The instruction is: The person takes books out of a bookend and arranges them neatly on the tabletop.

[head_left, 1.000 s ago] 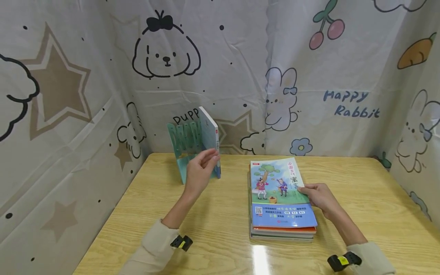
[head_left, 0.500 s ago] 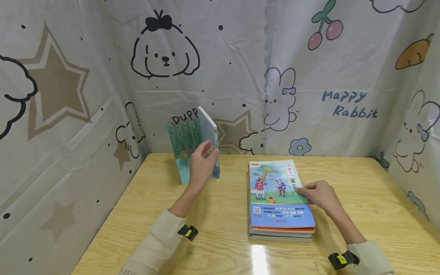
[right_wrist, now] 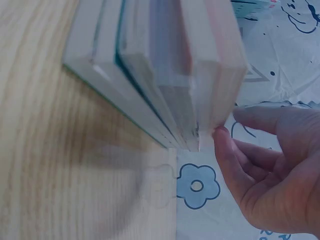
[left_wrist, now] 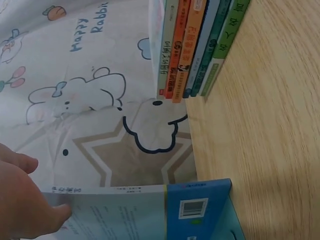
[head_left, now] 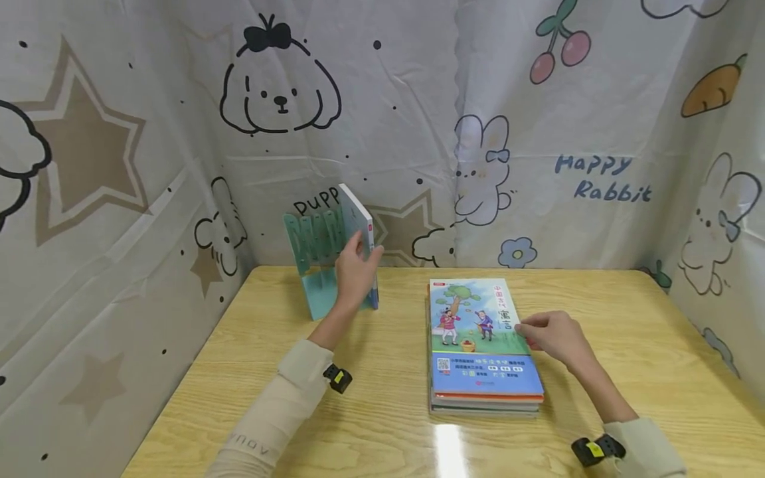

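In the head view, a standing book (head_left: 356, 219) with a white and blue cover is upright against the right side of a green bookend (head_left: 319, 292). My left hand (head_left: 355, 269) straddles its spine edge, thumb and fingers spread apart. In the left wrist view the thumb is clear of the spine, while a fingertip overlaps the cover (left_wrist: 195, 210); firm contact cannot be made out. On the right lies a stack of books, topped by an illustrated storybook (head_left: 478, 332). My right hand (head_left: 556, 338) pinches the right edge of this top book between thumb and forefinger.
Below the top book, the stack shows several coloured spines (left_wrist: 185, 55) in the left wrist view. Both things stand on a wooden table (head_left: 299, 425). A printed curtain (head_left: 394, 133) hangs behind and along the sides.
My left hand has moved slightly up and right to the standing book, and its fingers have spread around the spine. The right hand stays at the stack; the top book lies slightly straighter.
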`<state>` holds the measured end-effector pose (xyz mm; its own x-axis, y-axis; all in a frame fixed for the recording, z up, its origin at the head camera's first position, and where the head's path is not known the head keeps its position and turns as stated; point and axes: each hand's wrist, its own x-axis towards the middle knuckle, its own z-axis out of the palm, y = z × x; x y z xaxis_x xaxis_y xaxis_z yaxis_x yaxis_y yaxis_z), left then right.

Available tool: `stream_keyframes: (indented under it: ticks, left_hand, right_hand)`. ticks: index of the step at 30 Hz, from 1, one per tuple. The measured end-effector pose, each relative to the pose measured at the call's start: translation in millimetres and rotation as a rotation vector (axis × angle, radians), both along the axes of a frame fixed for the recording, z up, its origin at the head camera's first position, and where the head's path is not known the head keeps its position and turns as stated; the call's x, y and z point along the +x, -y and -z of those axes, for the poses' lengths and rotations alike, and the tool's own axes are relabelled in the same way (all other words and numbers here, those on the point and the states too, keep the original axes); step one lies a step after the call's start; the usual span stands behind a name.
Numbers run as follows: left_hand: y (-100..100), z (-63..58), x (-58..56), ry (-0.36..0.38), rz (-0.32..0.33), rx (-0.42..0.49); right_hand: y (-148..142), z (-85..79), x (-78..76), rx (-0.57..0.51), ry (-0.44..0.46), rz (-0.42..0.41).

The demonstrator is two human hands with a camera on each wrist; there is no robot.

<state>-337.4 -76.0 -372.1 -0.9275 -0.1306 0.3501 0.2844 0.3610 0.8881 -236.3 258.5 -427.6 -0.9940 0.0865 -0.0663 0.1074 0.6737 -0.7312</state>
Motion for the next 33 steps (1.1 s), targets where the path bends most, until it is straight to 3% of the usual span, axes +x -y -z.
stream_keyframes:
  ticks: [6,13,18,24,33]
  left_hand:
    - [-2,6.8,-10.9,-0.022,-0.046,-0.033]
    - [-5,13.9,-22.3,-0.006,-0.065,-0.047]
    - [-3,21.5,-28.8,-0.016,-0.076,-0.049]
    - [3,27.8,-30.9,-0.147,-0.082,-0.014]
    - [14,34.9,-24.3,-0.244,-0.197,-0.026]
  right_hand:
    - [0,1.5,0.0,0.087,-0.121,-0.002]
    - [-9,24.9,-10.7,0.12,-0.27,0.028]
    - [-8,18.1,-9.5,0.126,-0.276,0.027]
    - [-1,2.4,-1.7,0.117,-0.264,0.014]
    - [8,-9.6,5.8,0.096,-0.28,0.017]
